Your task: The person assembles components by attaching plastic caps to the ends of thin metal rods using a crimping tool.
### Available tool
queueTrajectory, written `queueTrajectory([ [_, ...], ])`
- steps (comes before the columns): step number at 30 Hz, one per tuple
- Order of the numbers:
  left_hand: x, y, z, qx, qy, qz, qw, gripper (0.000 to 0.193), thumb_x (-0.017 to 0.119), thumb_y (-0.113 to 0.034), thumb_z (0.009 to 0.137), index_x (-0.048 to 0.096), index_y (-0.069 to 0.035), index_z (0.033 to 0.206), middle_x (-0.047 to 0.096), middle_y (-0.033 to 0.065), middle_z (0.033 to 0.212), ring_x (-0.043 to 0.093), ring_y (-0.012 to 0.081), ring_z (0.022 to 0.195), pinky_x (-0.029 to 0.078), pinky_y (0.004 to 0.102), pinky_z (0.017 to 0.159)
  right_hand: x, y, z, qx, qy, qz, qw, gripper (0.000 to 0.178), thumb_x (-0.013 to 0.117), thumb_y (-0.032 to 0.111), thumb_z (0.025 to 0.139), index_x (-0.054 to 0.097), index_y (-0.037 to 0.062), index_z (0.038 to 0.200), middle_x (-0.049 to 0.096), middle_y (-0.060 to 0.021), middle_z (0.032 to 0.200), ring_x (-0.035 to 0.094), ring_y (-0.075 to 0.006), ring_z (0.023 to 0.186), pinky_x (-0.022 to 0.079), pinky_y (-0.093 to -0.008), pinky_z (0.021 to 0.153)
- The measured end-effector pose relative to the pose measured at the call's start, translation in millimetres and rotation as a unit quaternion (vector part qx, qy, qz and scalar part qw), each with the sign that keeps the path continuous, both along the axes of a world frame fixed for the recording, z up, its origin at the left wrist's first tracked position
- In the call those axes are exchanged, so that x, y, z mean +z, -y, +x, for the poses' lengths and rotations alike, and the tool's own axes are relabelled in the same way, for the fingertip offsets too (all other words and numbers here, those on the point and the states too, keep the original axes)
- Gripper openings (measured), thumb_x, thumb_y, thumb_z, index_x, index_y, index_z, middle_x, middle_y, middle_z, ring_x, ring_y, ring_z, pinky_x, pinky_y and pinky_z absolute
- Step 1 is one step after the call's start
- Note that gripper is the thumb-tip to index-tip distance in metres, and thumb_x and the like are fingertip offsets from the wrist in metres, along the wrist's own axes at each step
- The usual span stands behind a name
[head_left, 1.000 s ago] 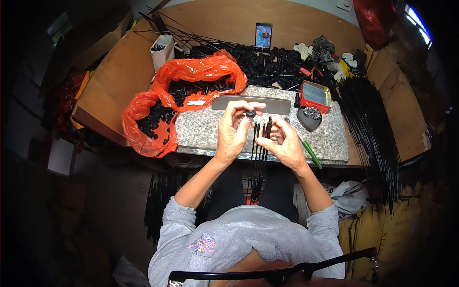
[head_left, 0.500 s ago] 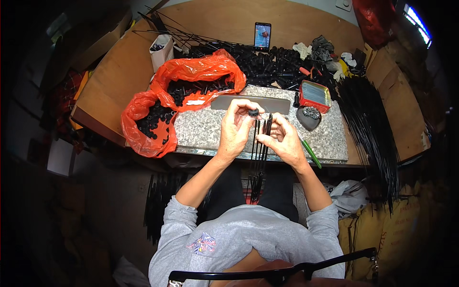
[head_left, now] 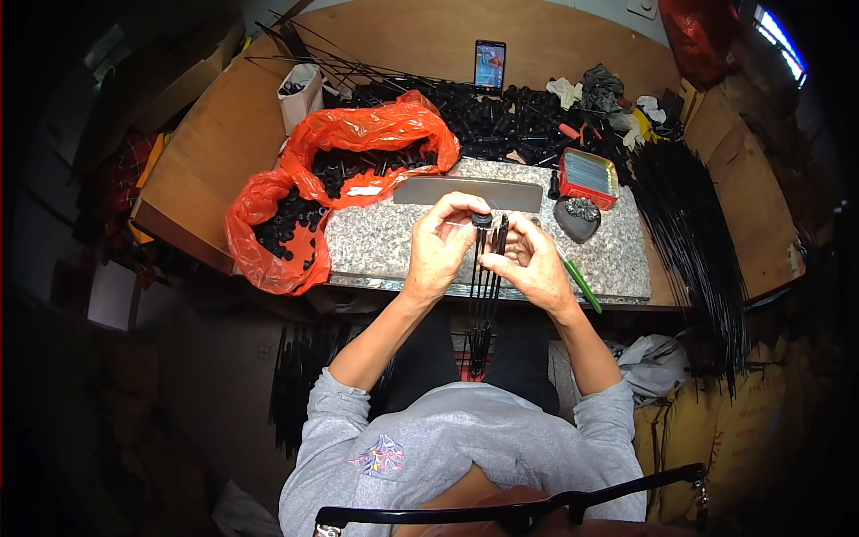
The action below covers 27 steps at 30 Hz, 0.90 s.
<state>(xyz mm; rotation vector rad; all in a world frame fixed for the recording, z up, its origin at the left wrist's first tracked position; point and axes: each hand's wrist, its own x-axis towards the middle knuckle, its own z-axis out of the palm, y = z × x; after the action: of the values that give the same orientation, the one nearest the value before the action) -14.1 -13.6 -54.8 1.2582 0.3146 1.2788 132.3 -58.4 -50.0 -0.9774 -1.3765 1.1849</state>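
My left hand (head_left: 440,243) pinches a small round black cap (head_left: 481,219) at the top end of a thin black rod. My right hand (head_left: 530,259) grips a bundle of several thin black rods (head_left: 483,304) that hangs down between my knees. Both hands meet over the front part of a grey granite slab (head_left: 376,242). An orange plastic bag (head_left: 268,242) full of small black parts lies at the slab's left.
A grey flat bar (head_left: 465,192) lies across the slab. A red tin (head_left: 586,174) and a dark bowl (head_left: 577,217) sit at right, a green pen (head_left: 582,285) at the front edge. Long black rods (head_left: 693,233) drape over the right. A phone (head_left: 489,64) stands behind a black parts heap (head_left: 501,125).
My hands have stayed in nearly the same place. The fingers of my left hand have shifted slightly around the cap at the rod's top.
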Motion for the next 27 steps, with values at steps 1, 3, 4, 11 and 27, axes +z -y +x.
queueTrajectory([
  [1, 1.5, 2.1, -0.9, -0.001, 0.000, -0.001, 1.000, 0.018, 0.059, -0.006, 0.081, 0.052, -0.002, 0.097, 0.054, 0.0069, 0.097, 0.052, 0.0130, 0.091, 0.040, 0.0261, 0.086, 1.0, 0.7, -1.1, -0.002, 0.000, 0.006, 1.000, 0.029, 0.068, 0.007, 0.075, 0.051, 0.0022, 0.097, 0.061, -0.0046, 0.087, 0.058, -0.0092, 0.081, 0.047, -0.0248, 0.076],
  [3, 5.1, 6.5, -4.3, 0.039, -0.051, -0.010, 0.998, 0.025, 0.059, -0.007, 0.082, 0.053, 0.000, 0.105, 0.056, 0.0096, 0.104, 0.054, 0.0132, 0.093, 0.041, 0.0262, 0.086, 2.9, 1.8, -2.6, -0.005, 0.000, 0.012, 1.000, 0.029, 0.068, 0.007, 0.075, 0.051, 0.0020, 0.097, 0.061, -0.0049, 0.087, 0.059, -0.0094, 0.082, 0.048, -0.0251, 0.076],
  [4, 6.5, 9.8, -6.2, 0.037, -0.051, -0.010, 0.998, 0.025, 0.059, -0.007, 0.082, 0.053, 0.000, 0.105, 0.056, 0.0096, 0.104, 0.054, 0.0132, 0.093, 0.041, 0.0262, 0.086, 3.2, 2.1, -2.9, -0.007, -0.004, 0.007, 1.000, 0.029, 0.068, 0.007, 0.075, 0.051, 0.0018, 0.098, 0.061, -0.0049, 0.087, 0.059, -0.0095, 0.082, 0.048, -0.0251, 0.076],
  [11, 11.7, 15.8, -11.6, -0.010, -0.053, -0.056, 0.997, 0.037, 0.062, -0.007, 0.080, 0.053, 0.004, 0.113, 0.055, 0.0105, 0.111, 0.054, 0.0139, 0.098, 0.041, 0.0262, 0.088, 6.0, 2.9, -3.5, -0.006, -0.003, 0.006, 1.000, 0.030, 0.067, 0.007, 0.075, 0.051, 0.0009, 0.099, 0.061, -0.0051, 0.088, 0.059, -0.0099, 0.082, 0.048, -0.0254, 0.075],
  [27, 10.5, 1.9, -14.0, 0.035, -0.124, 0.048, 0.991, 0.031, 0.061, -0.015, 0.083, 0.059, 0.003, 0.108, 0.057, 0.0093, 0.102, 0.052, 0.0154, 0.098, 0.039, 0.0273, 0.088, 4.9, 4.9, -2.3, -0.009, 0.013, 0.022, 1.000, 0.033, 0.067, 0.008, 0.076, 0.051, 0.0008, 0.104, 0.061, -0.0054, 0.088, 0.059, -0.0104, 0.082, 0.048, -0.0253, 0.076],
])
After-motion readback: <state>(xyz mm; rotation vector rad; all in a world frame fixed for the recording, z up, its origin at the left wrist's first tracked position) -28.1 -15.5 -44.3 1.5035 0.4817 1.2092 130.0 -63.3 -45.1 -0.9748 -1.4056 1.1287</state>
